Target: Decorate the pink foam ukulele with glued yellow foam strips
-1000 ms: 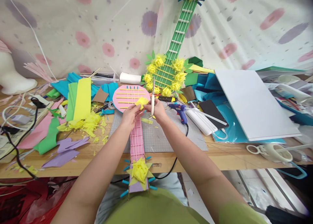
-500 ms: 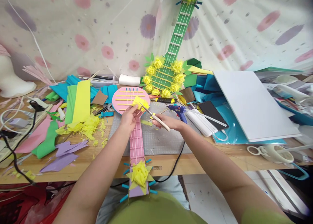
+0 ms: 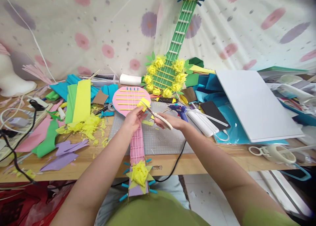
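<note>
1. Your left hand (image 3: 134, 119) is pinching a yellow crepe-paper piece (image 3: 144, 103) between thumb and fingers, a narrow grip; the piece is showing in front of the lower right of the pink toy guitar's (image 3: 137, 140) round body.
2. Your right hand (image 3: 170, 121) is closing around pale-handled scissors (image 3: 161, 117); their blades are overlapping the yellow piece.
3. The guitar is lying partly over the grey cutting mat (image 3: 172, 141); its neck is running towards you, its flowered head reaching past the table's front edge.
4. The wooden table (image 3: 98, 168) is carrying yellow scraps (image 3: 86, 127) and purple scraps (image 3: 64, 156) on your left; a blue glue gun (image 3: 182, 112) is lying just beyond your right hand, a white board (image 3: 258, 104) resting farther right.
5. A green toy guitar (image 3: 175, 46) is leaning against the flower-printed curtain (image 3: 93, 21); pale floor tiles (image 3: 209, 194) are showing below.
</note>
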`<state>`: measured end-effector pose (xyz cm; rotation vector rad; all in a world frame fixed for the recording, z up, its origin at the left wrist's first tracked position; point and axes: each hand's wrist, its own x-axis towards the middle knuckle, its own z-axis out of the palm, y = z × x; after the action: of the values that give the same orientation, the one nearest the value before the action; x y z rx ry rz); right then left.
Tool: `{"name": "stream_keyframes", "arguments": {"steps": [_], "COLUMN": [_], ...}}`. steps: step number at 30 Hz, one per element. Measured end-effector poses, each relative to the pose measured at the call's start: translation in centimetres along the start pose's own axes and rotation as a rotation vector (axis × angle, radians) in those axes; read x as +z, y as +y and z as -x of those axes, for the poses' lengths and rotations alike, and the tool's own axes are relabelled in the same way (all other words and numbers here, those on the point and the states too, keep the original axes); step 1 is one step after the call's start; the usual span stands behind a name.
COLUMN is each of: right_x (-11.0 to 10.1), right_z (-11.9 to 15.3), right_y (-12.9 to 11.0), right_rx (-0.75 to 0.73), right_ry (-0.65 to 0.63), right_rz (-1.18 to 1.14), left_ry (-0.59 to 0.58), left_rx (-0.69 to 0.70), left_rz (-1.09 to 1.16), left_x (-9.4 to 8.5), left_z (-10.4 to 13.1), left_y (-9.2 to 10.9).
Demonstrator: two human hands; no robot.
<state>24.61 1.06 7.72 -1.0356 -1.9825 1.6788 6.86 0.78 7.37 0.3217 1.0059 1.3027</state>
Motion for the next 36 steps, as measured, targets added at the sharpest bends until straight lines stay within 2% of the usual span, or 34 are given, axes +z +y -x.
{"name": "stream_keyframes", "arguments": {"steps": [10, 17, 26, 31, 36], "right_x": [-1.8, -2.5, -3.7, -4.1, -4.2], "right_z": [2.0, 3.7, 4.8, 5.3, 5.1], "right_y": [1.9, 2.0, 4.0, 4.7, 5.1], "right_rx": [-0.039, 0.051, 0.243, 0.260, 0.257], "right_ry": [0.004, 0.064, 0.227, 0.264, 0.256], "right_rz": [-0.005, -0.141, -0.284, -0.269, -0.224], "left_ry": [-0.051, -0.005, 0.033, 0.037, 0.039], "left_rx": [-0.021, -0.052, -0.228, -0.253, -0.258], "left_rz": [-0.021, -0.032, -0.077, -0.086, -0.105], "left_x": [2.2, 4.2, 6.8, 7.3, 6.9], "left_z": [0.2, -0.4, -2.9, -3.7, -4.1], "left_y": [-1.6, -2.9, -5.3, -6.3, -6.4]}}
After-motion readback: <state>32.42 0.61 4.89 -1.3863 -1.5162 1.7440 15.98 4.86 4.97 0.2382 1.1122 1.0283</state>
